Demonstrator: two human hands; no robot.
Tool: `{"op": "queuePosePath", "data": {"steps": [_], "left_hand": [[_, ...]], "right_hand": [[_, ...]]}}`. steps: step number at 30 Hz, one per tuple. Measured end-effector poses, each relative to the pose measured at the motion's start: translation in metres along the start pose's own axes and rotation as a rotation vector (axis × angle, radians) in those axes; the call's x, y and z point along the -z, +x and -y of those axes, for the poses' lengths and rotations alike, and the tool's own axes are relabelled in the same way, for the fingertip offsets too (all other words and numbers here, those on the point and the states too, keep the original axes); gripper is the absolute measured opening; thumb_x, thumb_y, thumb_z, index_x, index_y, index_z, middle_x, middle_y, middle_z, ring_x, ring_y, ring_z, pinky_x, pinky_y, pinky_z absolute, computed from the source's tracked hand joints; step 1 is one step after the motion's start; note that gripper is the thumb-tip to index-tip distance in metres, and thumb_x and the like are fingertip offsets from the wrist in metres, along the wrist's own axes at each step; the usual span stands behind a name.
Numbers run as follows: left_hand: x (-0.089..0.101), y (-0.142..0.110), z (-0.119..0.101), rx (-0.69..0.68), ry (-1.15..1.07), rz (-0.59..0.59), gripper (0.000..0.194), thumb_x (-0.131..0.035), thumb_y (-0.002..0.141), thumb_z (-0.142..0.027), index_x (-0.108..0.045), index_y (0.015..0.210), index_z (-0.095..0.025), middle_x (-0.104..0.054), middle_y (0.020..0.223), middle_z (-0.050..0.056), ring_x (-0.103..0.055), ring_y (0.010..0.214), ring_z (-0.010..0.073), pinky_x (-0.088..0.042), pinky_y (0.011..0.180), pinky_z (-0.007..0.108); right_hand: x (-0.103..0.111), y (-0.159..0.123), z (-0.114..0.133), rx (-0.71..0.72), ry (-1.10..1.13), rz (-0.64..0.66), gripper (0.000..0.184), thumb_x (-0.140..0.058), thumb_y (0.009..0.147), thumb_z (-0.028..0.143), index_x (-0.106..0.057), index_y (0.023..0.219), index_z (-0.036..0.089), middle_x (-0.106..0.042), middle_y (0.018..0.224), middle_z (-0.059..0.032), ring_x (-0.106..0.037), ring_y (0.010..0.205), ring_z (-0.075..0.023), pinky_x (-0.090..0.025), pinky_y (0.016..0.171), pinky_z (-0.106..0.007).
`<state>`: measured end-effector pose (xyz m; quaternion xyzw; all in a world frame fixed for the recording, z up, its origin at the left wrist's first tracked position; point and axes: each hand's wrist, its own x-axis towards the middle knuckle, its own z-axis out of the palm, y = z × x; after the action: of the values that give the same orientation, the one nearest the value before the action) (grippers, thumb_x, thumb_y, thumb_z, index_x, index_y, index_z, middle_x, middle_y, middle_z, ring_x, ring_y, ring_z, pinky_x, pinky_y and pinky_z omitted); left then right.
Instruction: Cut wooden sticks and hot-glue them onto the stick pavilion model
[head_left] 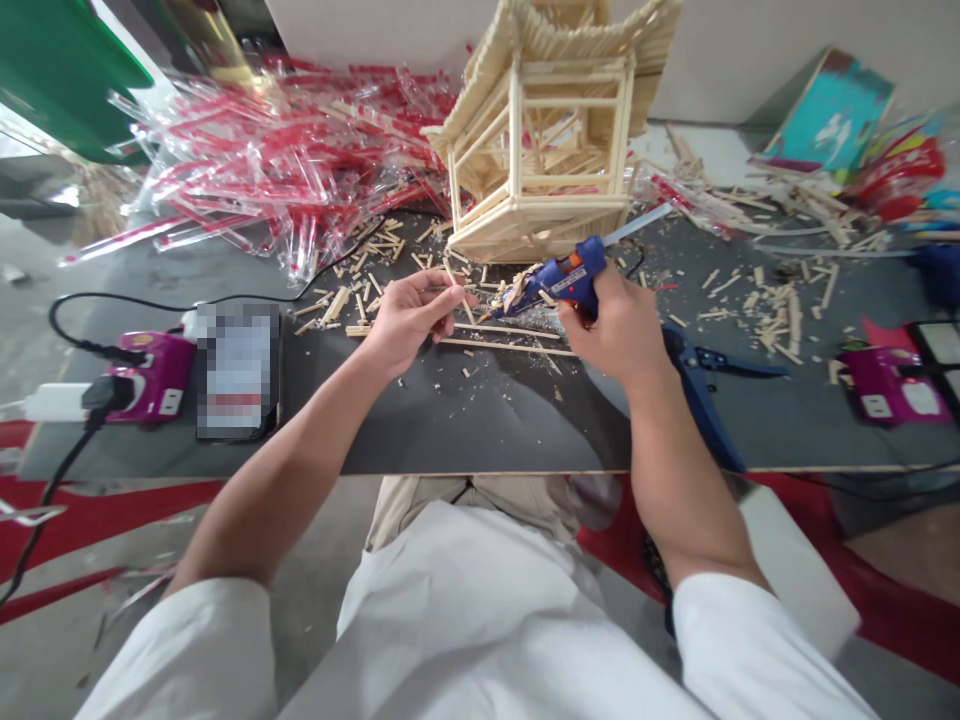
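Observation:
My right hand (619,325) is wrapped round the handle of a blue hot glue gun (568,280), with a whitish glue stick (637,222) poking out of its back end. The gun's nozzle points left, close to my left hand (420,315). Between the thumb and fingers of that hand is a short wooden stick (459,288), partly hidden by the fingers. Below both hands, long thin wooden sticks (510,348) lie on the dark table. Just behind stands a small pavilion model (517,190) built from wooden sticks, with a layered roof.
Red-and-clear plastic wrappers (300,150) pile up at the back left. A phone (238,370) and a purple power strip (154,375) lie left. Blue-handled cutters (705,390) lie by my right forearm. Cut stick pieces (780,310) litter the table; another purple power strip (892,385) sits far right.

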<state>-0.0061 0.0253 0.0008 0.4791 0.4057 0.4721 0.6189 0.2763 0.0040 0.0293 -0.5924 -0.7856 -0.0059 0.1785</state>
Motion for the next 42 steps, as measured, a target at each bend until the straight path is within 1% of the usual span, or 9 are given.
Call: {"op": "queuePosePath", "data": {"steps": [7,12,15,20,26,31,37,42], "left_hand": [[0.0004,-0.0006,0.0001,-0.004,0.031,-0.005,0.044,-0.090,0.080,-0.051,-0.066,0.095,-0.017,-0.080,0.093,0.008,-0.056,0.051,0.0038,-0.041,0.042,0.017],[0.0001,-0.0012,0.0011,-0.012,0.021,0.013,0.042,-0.090,0.082,-0.049,-0.067,0.095,-0.017,-0.079,0.091,0.008,-0.056,0.052,0.0041,-0.041,0.043,0.016],[-0.0002,-0.0015,-0.0003,-0.007,0.012,0.005,0.043,-0.091,0.081,-0.050,-0.067,0.095,-0.017,-0.079,0.090,0.008,-0.056,0.052,0.0041,-0.041,0.043,0.017],[-0.0005,-0.0008,-0.0009,-0.010,0.007,0.004,0.043,-0.091,0.080,-0.050,-0.067,0.096,-0.018,-0.079,0.091,0.008,-0.056,0.051,0.0044,-0.040,0.042,0.018],[-0.0006,-0.0008,0.0012,-0.005,0.008,-0.001,0.040,-0.090,0.081,-0.049,-0.068,0.094,-0.019,-0.079,0.092,0.008,-0.056,0.050,0.0046,-0.039,0.042,0.019],[-0.0008,-0.0009,0.0006,-0.014,-0.024,0.017,0.040,-0.091,0.080,-0.049,-0.068,0.094,-0.019,-0.079,0.088,0.007,-0.055,0.049,0.0046,-0.038,0.041,0.019],[-0.0014,-0.0012,-0.0014,-0.014,-0.015,0.004,0.044,-0.092,0.078,-0.051,-0.068,0.095,-0.019,-0.079,0.089,0.007,-0.055,0.050,0.0045,-0.038,0.042,0.019],[-0.0005,-0.0008,-0.0007,-0.004,-0.001,-0.011,0.044,-0.092,0.078,-0.052,-0.068,0.095,-0.020,-0.078,0.089,0.006,-0.053,0.049,0.0045,-0.038,0.042,0.019]], "right_hand": [[-0.0005,-0.0001,-0.0003,-0.008,0.015,0.017,0.058,-0.047,0.098,0.038,-0.053,0.150,0.015,-0.074,0.098,-0.0157,-0.073,0.090,-0.0356,-0.059,0.086,-0.050],[-0.0022,-0.0005,-0.0018,0.005,0.019,0.015,0.054,-0.048,0.097,0.037,-0.057,0.145,0.014,-0.074,0.097,-0.0154,-0.073,0.090,-0.0357,-0.060,0.085,-0.049],[-0.0030,-0.0011,-0.0033,0.004,0.022,0.007,0.056,-0.050,0.097,0.037,-0.055,0.149,0.016,-0.074,0.099,-0.0146,-0.073,0.091,-0.0352,-0.060,0.085,-0.048],[-0.0024,-0.0008,-0.0034,0.000,0.017,0.009,0.061,-0.051,0.096,0.037,-0.051,0.153,0.016,-0.075,0.104,-0.0159,-0.073,0.094,-0.0361,-0.060,0.087,-0.049],[-0.0013,-0.0004,-0.0029,0.008,0.017,-0.005,0.057,-0.051,0.097,0.036,-0.053,0.150,0.016,-0.074,0.101,-0.0148,-0.074,0.094,-0.0352,-0.060,0.086,-0.047],[-0.0008,0.0000,-0.0021,0.015,0.014,0.006,0.055,-0.049,0.098,0.036,-0.054,0.148,0.014,-0.075,0.099,-0.0150,-0.074,0.090,-0.0354,-0.060,0.084,-0.048],[-0.0010,-0.0001,-0.0037,0.021,0.019,0.000,0.062,-0.052,0.096,0.035,-0.048,0.155,0.015,-0.076,0.102,-0.0153,-0.074,0.094,-0.0366,-0.060,0.085,-0.048],[-0.0031,-0.0006,-0.0069,0.038,0.023,0.009,0.058,-0.053,0.097,0.036,-0.050,0.152,0.017,-0.075,0.106,-0.0148,-0.074,0.094,-0.0358,-0.060,0.086,-0.048]]}}
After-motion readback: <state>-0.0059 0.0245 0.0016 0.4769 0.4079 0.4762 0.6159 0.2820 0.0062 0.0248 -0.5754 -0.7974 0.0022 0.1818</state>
